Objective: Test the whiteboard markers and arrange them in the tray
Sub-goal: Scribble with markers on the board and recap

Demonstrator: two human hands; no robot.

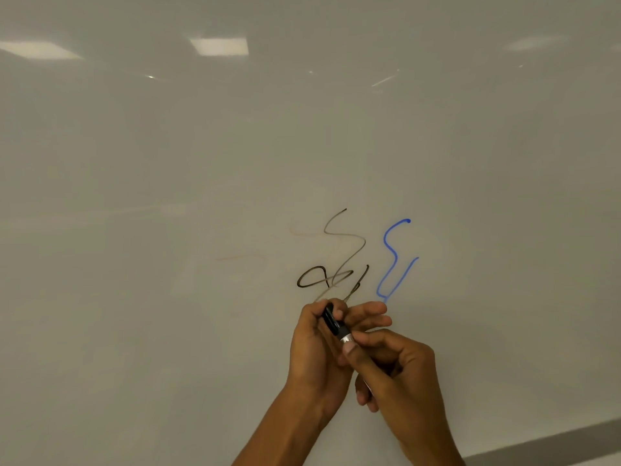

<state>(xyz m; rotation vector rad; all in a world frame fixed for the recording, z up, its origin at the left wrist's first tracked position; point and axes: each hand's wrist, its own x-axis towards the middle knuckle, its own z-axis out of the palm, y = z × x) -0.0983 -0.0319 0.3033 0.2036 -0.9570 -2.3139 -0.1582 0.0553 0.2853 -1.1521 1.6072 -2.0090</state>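
Observation:
A black whiteboard marker [337, 327] is held between both hands in front of the whiteboard [201, 196]. My left hand [319, 348] wraps its black cap end, which points up and left. My right hand [393, 368] grips the white barrel just below the cap, and most of the barrel is hidden in that fist. Whether the cap is fully seated I cannot tell. Above the hands the board carries a black scribble [332, 264], a blue squiggle [395, 260] to its right and faint orange strokes [242, 257] to the left. No tray is in view.
The whiteboard fills nearly the whole view and reflects ceiling lights [220, 47] near the top. Its lower edge, with a grey strip [554, 445] below, runs across the bottom right corner.

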